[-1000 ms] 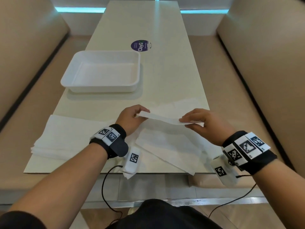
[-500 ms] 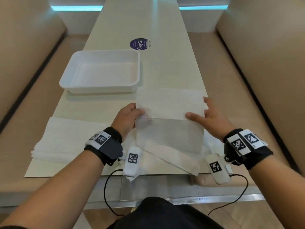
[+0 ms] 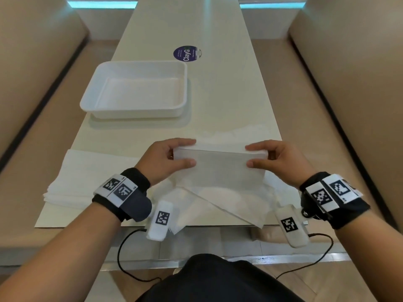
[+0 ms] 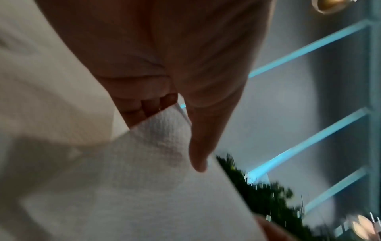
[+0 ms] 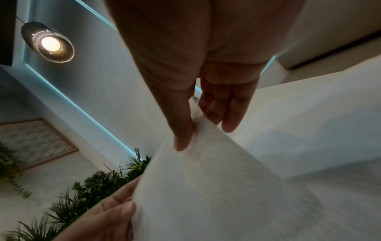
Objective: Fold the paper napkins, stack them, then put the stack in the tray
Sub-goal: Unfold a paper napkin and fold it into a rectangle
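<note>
I hold a white paper napkin doubled over above the near end of the table. My left hand pinches its upper left corner between thumb and fingers. My right hand pinches its upper right corner the same way. The wrist views show the napkin gripped by my left hand and by my right hand. More loose napkins lie crumpled under it, partly hidden. A flat pile of unfolded napkins sits at the near left. The white tray stands further back on the left, with nothing in it.
A round purple sticker lies on the table behind the tray. Beige bench seats flank the table on both sides. One loose napkin overhangs the table's near edge.
The napkin went from held open, to spread away from me, to doubled over and lifted, with both hands pinching its top corners. The camera view came closer.
</note>
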The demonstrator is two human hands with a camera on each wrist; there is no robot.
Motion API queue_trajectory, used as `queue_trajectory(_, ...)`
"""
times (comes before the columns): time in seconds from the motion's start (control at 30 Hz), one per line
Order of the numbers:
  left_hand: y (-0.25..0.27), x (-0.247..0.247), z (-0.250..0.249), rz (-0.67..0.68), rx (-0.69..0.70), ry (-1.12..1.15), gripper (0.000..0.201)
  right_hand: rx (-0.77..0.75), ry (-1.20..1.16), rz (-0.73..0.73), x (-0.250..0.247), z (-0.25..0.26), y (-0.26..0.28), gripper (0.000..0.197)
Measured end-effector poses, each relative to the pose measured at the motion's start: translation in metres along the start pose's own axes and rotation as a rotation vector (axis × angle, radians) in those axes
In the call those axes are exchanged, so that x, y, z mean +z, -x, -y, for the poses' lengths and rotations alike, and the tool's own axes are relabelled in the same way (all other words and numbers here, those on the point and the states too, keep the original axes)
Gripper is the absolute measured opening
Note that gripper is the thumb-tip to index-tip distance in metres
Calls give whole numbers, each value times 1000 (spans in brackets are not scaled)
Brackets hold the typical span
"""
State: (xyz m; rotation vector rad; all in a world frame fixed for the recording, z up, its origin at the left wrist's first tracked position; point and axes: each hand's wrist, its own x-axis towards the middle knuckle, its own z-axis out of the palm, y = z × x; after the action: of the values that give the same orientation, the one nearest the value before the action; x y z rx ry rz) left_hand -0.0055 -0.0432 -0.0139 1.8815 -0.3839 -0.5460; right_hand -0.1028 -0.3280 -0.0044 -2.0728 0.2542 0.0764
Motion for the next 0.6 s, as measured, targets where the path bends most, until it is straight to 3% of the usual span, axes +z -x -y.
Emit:
queue_trajectory(0.1, 8, -3, 0, -94, 83, -226, 17, -30, 21, -38, 0, 1, 8, 10)
queue_trajectory(0.17, 15, -3, -4, -119, 103, -274, 11, -45, 50, -25, -1, 3, 16, 7)
queue_trajectory(0.27, 25, -7, -10, -87, 101, -282, 10, -53, 90, 24, -7, 4, 27, 16)
queue_trajectory(0.37, 27, -9, -16, 8, 62, -68, 22, -21, -17, 116, -14, 10, 32, 29)
queue_trajectory(0.43, 25, -3, -17, 23, 29, 30, 18, 21, -61, 136, -16, 11, 30, 28)
queue_trajectory(0.53, 14, 12, -9, -48, -40, 3, 17, 97, 1, 91, -12, 2, 19, 19)
queue_trajectory(0.6, 6, 23, 2, -49, -80, -166, 22, 166, 104, 92, -7, -7, 10, 19)
